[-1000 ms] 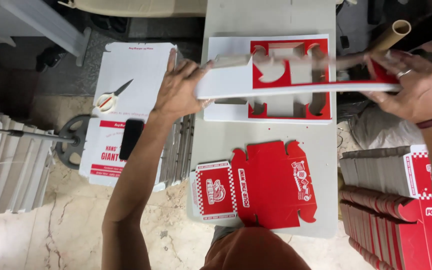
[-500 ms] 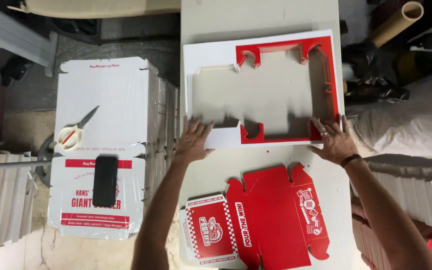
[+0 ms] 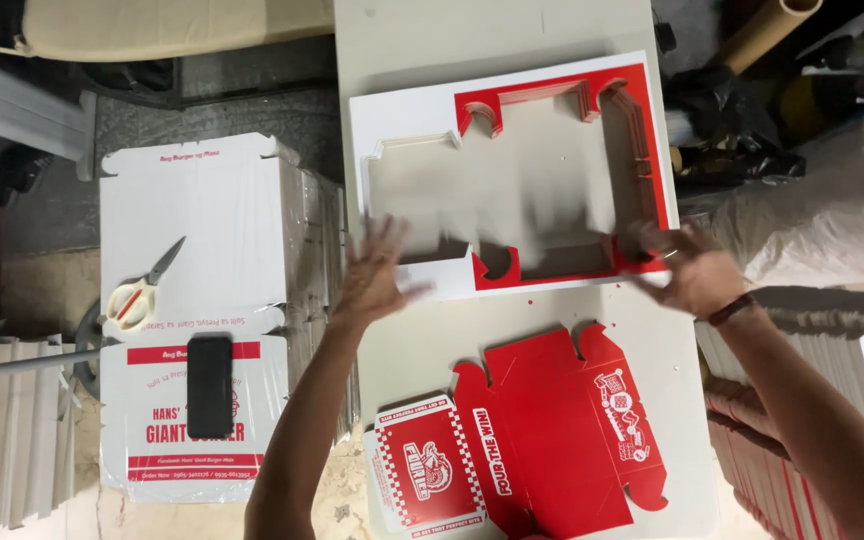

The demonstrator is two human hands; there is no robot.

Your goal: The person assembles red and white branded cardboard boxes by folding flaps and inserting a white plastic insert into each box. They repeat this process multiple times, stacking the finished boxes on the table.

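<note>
On the table [image 3: 512, 30], from my head view, the stack of die-cut frames [image 3: 642, 140] lies flat; my left hand [image 3: 377, 275] and right hand [image 3: 692, 272] hover spread wide at its near edge, holding nothing. It looks light, stiff, sharp-edged and apt to slide apart; I'd grip the near corners.

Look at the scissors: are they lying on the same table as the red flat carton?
No, the scissors lie on a white stack left of the table, apart from the red carton.
</note>
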